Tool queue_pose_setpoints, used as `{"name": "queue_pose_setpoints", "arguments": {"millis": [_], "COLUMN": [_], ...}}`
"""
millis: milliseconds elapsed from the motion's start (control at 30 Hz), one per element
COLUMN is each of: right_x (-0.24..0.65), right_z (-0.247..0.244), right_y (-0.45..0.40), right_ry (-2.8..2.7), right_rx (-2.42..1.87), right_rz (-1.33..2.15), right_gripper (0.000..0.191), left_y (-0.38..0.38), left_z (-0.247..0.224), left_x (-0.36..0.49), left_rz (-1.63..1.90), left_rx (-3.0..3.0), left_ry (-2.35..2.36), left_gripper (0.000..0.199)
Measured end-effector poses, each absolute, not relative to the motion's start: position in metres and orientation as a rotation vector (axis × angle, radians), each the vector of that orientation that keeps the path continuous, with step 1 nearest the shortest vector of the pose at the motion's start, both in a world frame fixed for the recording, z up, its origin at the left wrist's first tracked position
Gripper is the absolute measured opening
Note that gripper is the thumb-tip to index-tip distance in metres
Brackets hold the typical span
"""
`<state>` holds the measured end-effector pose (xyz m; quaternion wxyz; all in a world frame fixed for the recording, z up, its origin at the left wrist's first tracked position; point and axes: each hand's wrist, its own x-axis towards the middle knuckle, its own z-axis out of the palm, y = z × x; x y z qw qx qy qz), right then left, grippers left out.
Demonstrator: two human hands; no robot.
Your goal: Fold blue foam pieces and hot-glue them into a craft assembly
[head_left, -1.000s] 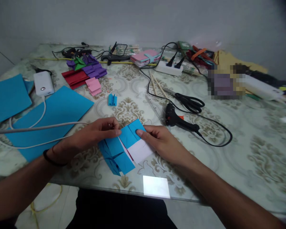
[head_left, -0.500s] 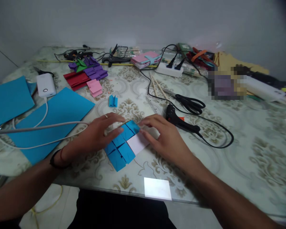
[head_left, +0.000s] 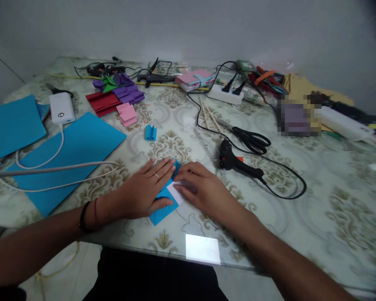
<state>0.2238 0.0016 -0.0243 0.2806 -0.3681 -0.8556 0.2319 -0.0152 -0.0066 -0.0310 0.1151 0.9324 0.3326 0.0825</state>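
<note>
On the patterned table lies a piece made of blue folded paper squares (head_left: 164, 211) with a white paper part (head_left: 176, 193) at its right side. My left hand (head_left: 147, 188) rests flat over the upper left of the blue squares, its fingers stretched out, and hides much of them. At the right edge, my right hand (head_left: 200, 186) has its fingers bent, the tips touching the blue and white paper near the top corner. What lies between those fingertips is hard to make out. A small folded blue piece (head_left: 151, 132) stands apart, farther back.
Right of my hands lie a black glue gun (head_left: 238, 161) with its cord and black scissors (head_left: 252, 140). Blue sheets (head_left: 72, 154), a white power bank (head_left: 62, 108) and cables are on the left. Folded coloured papers (head_left: 103, 102) and a power strip (head_left: 225, 94) sit behind.
My left hand has moved right and flattened onto the blue squares, covering most of them. My right hand has shifted slightly left and down, its fingers closer together at the paper's edge.
</note>
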Motion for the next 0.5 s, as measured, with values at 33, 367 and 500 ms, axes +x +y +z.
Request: {"name": "queue_pose_setpoints", "arguments": {"millis": [33, 367, 500], "right_x": [0.223, 0.213, 0.214], "right_z": [-0.024, -0.024, -0.022], "right_y": [0.001, 0.000, 0.001], "right_ry": [-2.283, -2.195, -2.179], "right_rx": [-1.020, -1.255, -1.260], "right_rz": [0.620, 0.664, 0.648], "right_gripper": [0.018, 0.034, 0.033], "left_y": [-0.006, 0.001, 0.000], "left_z": [-0.030, -0.015, -0.015], "left_x": [-0.015, -0.011, -0.012], "left_rz": [0.264, 0.523, 0.482], "left_rx": [2.714, 2.403, 2.404], "left_ry": [0.978, 1.010, 0.999], "left_gripper": [0.074, 0.061, 0.049]}}
